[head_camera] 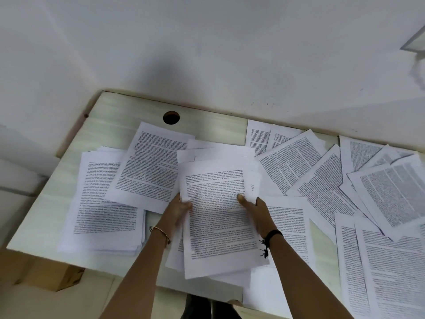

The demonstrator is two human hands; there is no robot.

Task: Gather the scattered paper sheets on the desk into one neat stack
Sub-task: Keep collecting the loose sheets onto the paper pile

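Two hands clamped on one bundle of printed sheets [220, 215] at mid-counter: left hand [177, 210] gripping its left edge, thumb on top; right hand [257, 210] gripping the right edge, thumb pressed onto the text. Bundle ragged, corners fanned out, lower end jutting past the near edge of the pale counter [57, 203]. Neater pile [103, 203] to the left, one loose page [151, 166] tilted across it. Scattered sheets [345, 185] overlapping all over the right side. Round cable hole [171, 117] near the back wall.
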